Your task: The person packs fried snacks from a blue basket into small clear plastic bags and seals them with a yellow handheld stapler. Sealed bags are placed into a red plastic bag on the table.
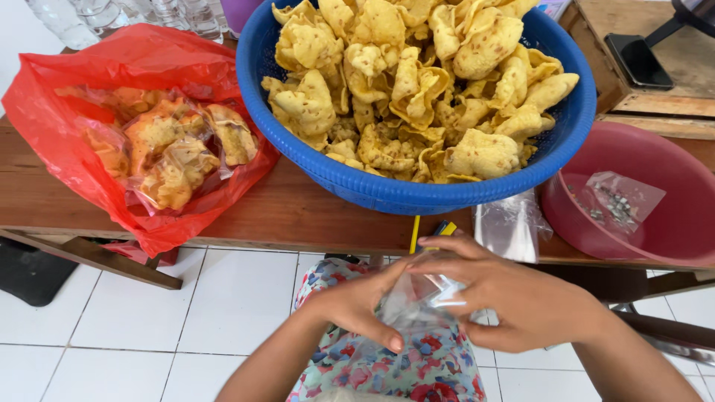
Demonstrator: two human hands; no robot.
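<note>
Both my hands hold a small clear plastic bag (421,307) over my lap, just below the table's front edge. My left hand (357,305) pinches its left side with thumb and fingers. My right hand (514,301) grips its right side, fingers curled over the top. The bag looks empty. A blue plastic basket (417,192) heaped with yellow fried crackers (410,89) stands on the wooden table (275,212) right above my hands.
A red plastic bag (82,97) at the left holds several clear packets of crackers (175,149). A pink basin (670,223) at the right holds a small clear packet. Spare clear bags (510,223) lie at the table edge. White floor tiles lie below.
</note>
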